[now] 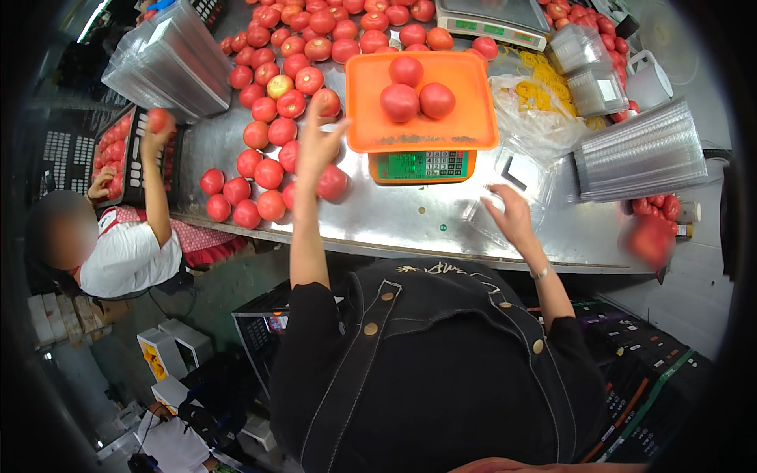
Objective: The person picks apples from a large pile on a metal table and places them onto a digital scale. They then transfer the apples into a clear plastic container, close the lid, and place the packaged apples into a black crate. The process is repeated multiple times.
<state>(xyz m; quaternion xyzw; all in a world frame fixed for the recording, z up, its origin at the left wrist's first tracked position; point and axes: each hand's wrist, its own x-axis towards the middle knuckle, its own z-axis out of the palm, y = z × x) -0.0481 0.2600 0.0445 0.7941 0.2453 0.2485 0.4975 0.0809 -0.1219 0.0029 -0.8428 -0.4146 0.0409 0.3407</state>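
Observation:
My left hand (320, 143), slightly blurred, is over loose red tomatoes (269, 173) left of the scale, its fingers spread and nothing held. Three tomatoes (399, 103) rest on the orange tray (364, 133) of a digital scale (423, 167) with a lit green display. To the right of the scale, my right hand (513, 214) hovers at a clear plastic clamshell container (488, 222), fingers apart; whether they touch it is hard to tell. Another clear piece with a dark mark (520, 171) lies just behind that hand.
Stacks of clear containers (641, 154) (171, 59) stand at both sides. Yellow rubber bands (547, 74) and a plastic bag (511, 109) lie right of the tray. A second scale (491, 29) is behind. At left, a co-worker's hand (155, 139) holds a tomato over a black crate (137, 154).

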